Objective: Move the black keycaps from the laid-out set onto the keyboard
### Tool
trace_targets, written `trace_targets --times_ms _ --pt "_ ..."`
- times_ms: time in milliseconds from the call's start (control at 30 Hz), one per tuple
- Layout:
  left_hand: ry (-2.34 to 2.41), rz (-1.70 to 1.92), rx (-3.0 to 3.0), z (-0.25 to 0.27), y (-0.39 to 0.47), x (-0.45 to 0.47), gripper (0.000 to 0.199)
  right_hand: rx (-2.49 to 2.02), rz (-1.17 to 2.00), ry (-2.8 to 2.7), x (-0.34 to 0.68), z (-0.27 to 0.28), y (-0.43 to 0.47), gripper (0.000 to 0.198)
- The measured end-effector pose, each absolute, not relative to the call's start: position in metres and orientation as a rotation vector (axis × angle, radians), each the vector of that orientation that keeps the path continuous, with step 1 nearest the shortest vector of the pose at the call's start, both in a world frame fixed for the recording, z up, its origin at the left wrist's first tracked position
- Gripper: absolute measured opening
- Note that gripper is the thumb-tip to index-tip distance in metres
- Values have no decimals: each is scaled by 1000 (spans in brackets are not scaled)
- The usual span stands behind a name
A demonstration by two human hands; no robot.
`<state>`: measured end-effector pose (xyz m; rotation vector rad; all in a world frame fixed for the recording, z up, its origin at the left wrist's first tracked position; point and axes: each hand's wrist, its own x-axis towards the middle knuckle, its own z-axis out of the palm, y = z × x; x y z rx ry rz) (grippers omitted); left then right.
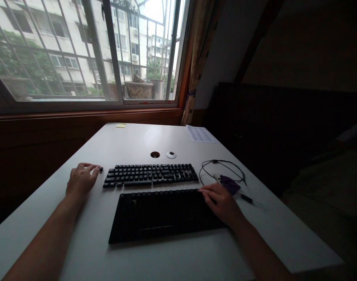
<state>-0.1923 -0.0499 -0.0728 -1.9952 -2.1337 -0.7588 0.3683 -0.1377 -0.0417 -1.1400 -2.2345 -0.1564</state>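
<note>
My left hand [81,179] is left of the laid-out keys, its thumb and fingers pinched on a small black keycap [101,169] at the table surface. Loose black keycaps [151,173] lie in keyboard order across the middle. Nearer to me is a black keyboard base [166,214], its key area mostly bare, with a row of keycaps along its far edge. My right hand [221,201] rests over the base's right end, fingers closed together at the right end of that row. Whatever is under those fingertips is hidden.
Right of the keycaps lie a coiled black cable [239,171], a purple cloth [229,183] and a wire tool with a black handle [246,198]. Printed paper [201,134], yellow sticky notes [121,125], a cable hole [155,155] and its white cover [171,155] are farther back on the white table [87,242].
</note>
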Motion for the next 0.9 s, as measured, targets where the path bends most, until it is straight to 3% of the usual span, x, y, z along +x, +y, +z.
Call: trace_targets --times_ms 900 --pt "-2148 -735 -2078 -78 -46 -196 41 -1153 -130 -2248 372 -46 -136 23"
